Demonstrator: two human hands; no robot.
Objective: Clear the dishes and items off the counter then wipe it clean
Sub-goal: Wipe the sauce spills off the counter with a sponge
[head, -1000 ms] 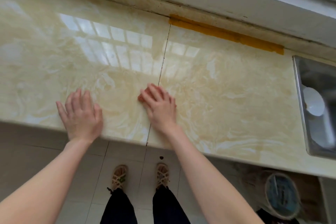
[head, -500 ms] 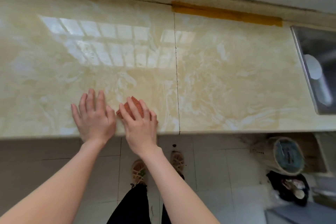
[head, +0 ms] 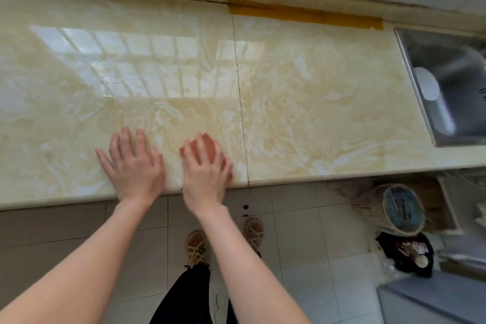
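– Beige marbled worktop (head: 315, 113): where is the wiping cloth?
– The reddish cloth (head: 209, 142) lies near the front edge, just left of the seam, under the right hand (head: 206, 169), whose straight fingers press flat on it
– And the left hand (head: 134, 164)?
– Just beside it, palm down on the bare stone, fingers spread, holding nothing; the steel sink (head: 403, 56) sits well apart at the right
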